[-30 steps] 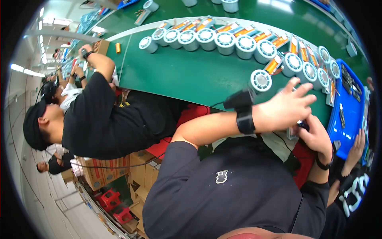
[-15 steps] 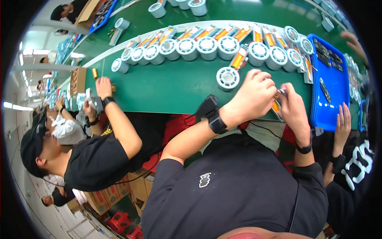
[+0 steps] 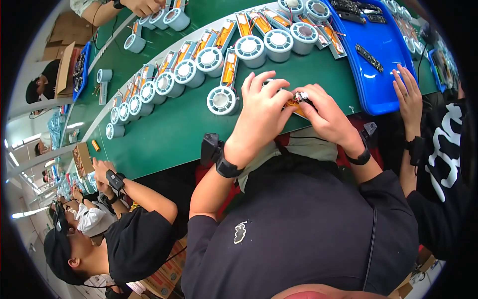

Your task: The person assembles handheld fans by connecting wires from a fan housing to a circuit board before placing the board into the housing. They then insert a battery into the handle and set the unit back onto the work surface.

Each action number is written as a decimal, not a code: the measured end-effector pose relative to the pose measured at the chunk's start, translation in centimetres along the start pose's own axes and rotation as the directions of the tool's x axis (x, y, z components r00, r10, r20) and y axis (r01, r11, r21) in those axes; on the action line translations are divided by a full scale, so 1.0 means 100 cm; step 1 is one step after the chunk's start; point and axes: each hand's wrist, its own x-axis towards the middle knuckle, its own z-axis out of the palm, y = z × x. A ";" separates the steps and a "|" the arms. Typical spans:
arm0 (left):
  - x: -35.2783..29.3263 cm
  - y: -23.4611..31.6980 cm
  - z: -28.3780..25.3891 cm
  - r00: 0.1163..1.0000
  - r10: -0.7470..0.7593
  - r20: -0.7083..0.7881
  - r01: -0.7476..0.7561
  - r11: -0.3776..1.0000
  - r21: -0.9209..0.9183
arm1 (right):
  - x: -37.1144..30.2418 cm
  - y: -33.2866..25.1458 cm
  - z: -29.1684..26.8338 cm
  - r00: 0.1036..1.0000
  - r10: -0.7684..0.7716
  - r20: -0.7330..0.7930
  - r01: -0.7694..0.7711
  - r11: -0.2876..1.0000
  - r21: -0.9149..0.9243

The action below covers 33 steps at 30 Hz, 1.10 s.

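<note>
My left hand (image 3: 261,114) is curled over a light-blue housing with an orange battery (image 3: 298,111), mostly hidden behind the fingers, at the near table edge. My right hand (image 3: 328,115) pinches a small dark circuit board (image 3: 303,97) with a silvery part, close to my left fingertips. Thin wires show between the two hands. Just left of my left hand lies a light-blue fan housing (image 3: 222,100), its round grille facing up and its handle holding an orange battery.
A curved row of similar fan housings (image 3: 185,73) crosses the green table (image 3: 164,137). To the right stands a blue tray (image 3: 368,92) with several dark circuit boards (image 3: 369,58). A co-worker's hand (image 3: 409,97) rests beside it; another co-worker (image 3: 134,234) sits at left.
The view has turned, shifting the row and tray. My hands appear further left, with my left fingers more spread. Another person's hand now shows at the top left.
</note>
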 end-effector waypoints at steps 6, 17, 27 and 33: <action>-0.006 -0.001 0.012 0.996 0.023 -0.091 -0.014 0.996 0.089 | -0.001 -0.016 -0.009 0.999 0.038 -0.008 -0.039 0.985 -0.166; -0.004 -0.009 0.009 0.994 0.018 -0.107 -0.017 1.000 0.009 | 0.028 -0.045 -0.050 0.878 0.226 0.422 0.049 0.834 -0.549; -0.002 0.006 0.003 0.990 0.081 -0.118 -0.062 0.985 0.161 | 0.028 -0.041 -0.044 0.930 0.176 0.323 0.038 0.827 -0.561; 0.001 -0.006 0.013 0.984 0.142 -0.104 -0.137 0.989 0.050 | 0.025 -0.035 -0.044 0.966 0.022 0.257 0.092 0.900 -0.426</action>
